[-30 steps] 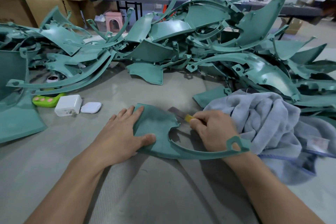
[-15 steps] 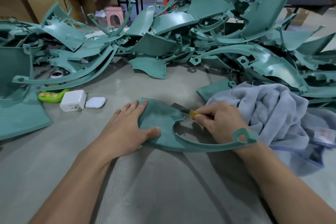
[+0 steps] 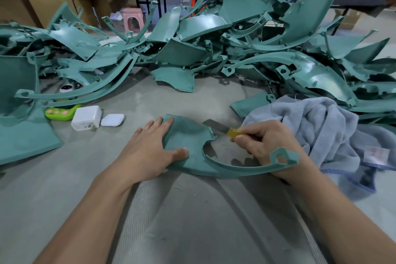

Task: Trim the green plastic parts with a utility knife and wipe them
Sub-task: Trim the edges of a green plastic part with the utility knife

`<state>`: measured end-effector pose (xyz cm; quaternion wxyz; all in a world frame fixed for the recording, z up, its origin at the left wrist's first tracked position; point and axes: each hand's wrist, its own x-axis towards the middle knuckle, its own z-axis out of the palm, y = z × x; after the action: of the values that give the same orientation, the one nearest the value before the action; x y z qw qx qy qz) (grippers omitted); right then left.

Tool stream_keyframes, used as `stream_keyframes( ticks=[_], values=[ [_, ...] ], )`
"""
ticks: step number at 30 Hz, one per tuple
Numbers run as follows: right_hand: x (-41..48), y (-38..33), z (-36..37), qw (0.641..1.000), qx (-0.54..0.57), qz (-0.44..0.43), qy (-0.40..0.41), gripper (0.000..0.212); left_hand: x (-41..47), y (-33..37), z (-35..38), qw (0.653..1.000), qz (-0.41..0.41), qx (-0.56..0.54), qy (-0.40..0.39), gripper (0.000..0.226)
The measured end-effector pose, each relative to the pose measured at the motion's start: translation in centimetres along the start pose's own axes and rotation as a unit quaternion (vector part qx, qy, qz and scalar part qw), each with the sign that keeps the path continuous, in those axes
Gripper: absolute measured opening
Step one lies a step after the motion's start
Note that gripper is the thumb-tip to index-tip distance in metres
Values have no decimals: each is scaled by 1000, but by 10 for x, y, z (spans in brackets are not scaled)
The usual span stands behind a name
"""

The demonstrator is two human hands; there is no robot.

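Green plastic part (image 3: 188,141) is laid flat at lower centre of the frame, presumably to steady its edge for trimming. It is pinned by the left hand (image 3: 150,150), grip open, fingers flat. One utility knife (image 3: 222,129) is pinched by the right hand (image 3: 263,143), grip closed on it, blade at the notched edge. One blue towel (image 3: 321,130) lies right, ready for wiping. Heaped parts (image 3: 214,49) behind cannot be counted.

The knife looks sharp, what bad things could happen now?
The utility knife in the right hand has its blade at the edge of the green part, and the left hand presses flat on that same part nearby. A slip that way might cut that hand. The part is only pressed down, so it could slide. Its thin curved arm crosses the right wrist and might snag.
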<state>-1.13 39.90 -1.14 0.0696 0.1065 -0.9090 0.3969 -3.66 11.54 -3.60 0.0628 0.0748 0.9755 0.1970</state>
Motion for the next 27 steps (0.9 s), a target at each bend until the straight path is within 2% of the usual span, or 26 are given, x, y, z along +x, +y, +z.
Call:
stream_keyframes(
  ticks=[3,6,9,11,13,14,16,18,20,23,27],
  values=[
    [0,-7,8,995,-74,-17,-59,15,0,1,0,1000,-3,-7,2,99],
    [-4,-12,8,993,-54,-38,-96,14,0,-1,1,1000,-1,-10,2,100],
    [-5,-12,11,996,-42,-32,-69,17,0,-2,1,1000,2,-10,4,101],
    [-3,-9,11,996,-89,-1,-11,24,0,-2,1,1000,3,-10,8,101],
    [-1,-4,10,995,-80,29,56,30,-1,0,0,1000,2,-10,7,101],
    [-1,-4,9,996,-57,33,62,29,-2,1,0,1000,1,-10,7,101],
    [-3,-9,10,998,-46,31,7,24,-2,1,-1,1000,-3,-12,5,100],
    [-3,-13,14,993,-106,40,-32,23,-3,2,-1,1000,-2,-14,8,99],
    [-1,-14,14,989,-129,66,4,25,-3,3,-2,1000,-2,-23,15,98],
    [0,-9,15,995,-41,83,47,28,-6,4,-2,999,-9,-39,29,96],
    [0,-13,14,985,122,120,38,24,-11,8,-1,991,-24,-114,70,97]
  ],
)
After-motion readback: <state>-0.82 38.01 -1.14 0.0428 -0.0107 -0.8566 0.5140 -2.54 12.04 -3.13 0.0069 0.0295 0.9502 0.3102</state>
